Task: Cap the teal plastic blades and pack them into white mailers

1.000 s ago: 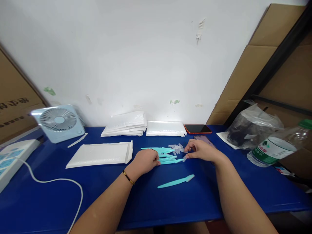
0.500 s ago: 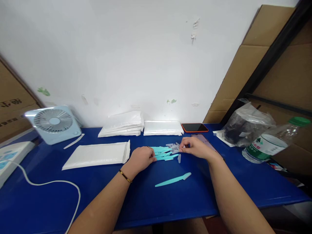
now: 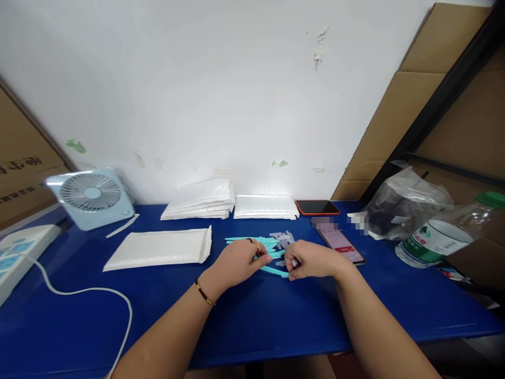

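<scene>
Lower centre of the frame, the left hand (image 3: 236, 260) pinches a turquoise eyebrow razor (image 3: 276, 271), seemingly to steady it for the right hand (image 3: 313, 259), curled at its tip; what that grip holds, I cannot tell. Clear caps (image 3: 281, 240) lie just behind, within reach.

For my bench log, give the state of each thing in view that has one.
Left hand, fingers curled at a turquoise tool, grip partly hidden
Right hand, fingers curled at that tool's end
Other turquoise tools, loosely heaped
Translucent pieces, loose beside them
Front white packet, lying flat
Back white packets, stacked
Orange-edged phone, screen dark
Other phone, screen lit
Bottle, capped
Fan, standing; running unclear
</scene>
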The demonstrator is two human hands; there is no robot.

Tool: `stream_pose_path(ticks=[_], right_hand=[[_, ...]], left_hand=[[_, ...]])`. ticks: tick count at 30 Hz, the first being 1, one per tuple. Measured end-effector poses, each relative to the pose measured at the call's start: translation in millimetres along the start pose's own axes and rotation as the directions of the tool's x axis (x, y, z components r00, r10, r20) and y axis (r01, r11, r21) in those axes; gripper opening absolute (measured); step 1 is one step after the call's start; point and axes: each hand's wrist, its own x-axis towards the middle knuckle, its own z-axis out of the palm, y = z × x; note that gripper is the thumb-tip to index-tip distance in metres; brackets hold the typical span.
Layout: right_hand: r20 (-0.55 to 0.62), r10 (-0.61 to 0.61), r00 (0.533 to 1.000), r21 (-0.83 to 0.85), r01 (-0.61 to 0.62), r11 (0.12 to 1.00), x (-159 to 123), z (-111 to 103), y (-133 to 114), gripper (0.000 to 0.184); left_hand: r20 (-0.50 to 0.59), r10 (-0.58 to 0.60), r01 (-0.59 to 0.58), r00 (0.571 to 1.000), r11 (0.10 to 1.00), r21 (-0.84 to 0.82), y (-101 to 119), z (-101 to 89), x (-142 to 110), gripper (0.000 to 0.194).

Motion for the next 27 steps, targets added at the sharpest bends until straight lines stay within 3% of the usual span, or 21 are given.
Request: stream_pose_path(ticks=[4,7,10,14,20,22,27], right_hand=[[-0.219,-0.091,0.971,-0.024,0.088,0.996,0,-5,-6,0.005],[-0.283,-0.013,0.959,0.056,0.03,0.998,-4,-11,-1,0.007],[-0.361,0.147,0.921,0.251,-0.056,0.966,-10,-16,8,0.014],[-0.46,0.185,0.868,0.411,0.024,0.911,-10,-19,11,0.021],[-0.674,0.223,0.705,0.411,0.107,0.905,6,-12,12,0.028],[-0.693,0.272,0.668,0.478,0.143,0.867,11,-10,14,0.031],[-0.661,0.386,0.643,0.657,0.248,0.712,19,-5,15,0.036]], left_hand=[[0.071,-0.011,0.0,0.997,0.989,0.148,0,5.6,2,0.035],[0.037,-0.046,0.039,0.998,0.983,0.18,-11,4.3,4,0.034],[-0.06,-0.11,0.116,0.992,0.988,0.1,-23,-1.4,5,0.037],[-0.125,-0.19,0.175,0.974,0.978,-0.116,-30,-6.1,5,0.038],[-0.187,-0.19,0.145,0.964,0.962,-0.23,-28,-5.6,6,0.027],[-0.201,-0.188,0.141,0.961,0.964,-0.225,-28,-6.0,7,0.025],[-0.223,-0.195,0.141,0.955,0.961,-0.236,-30,-5.1,8,0.025]])
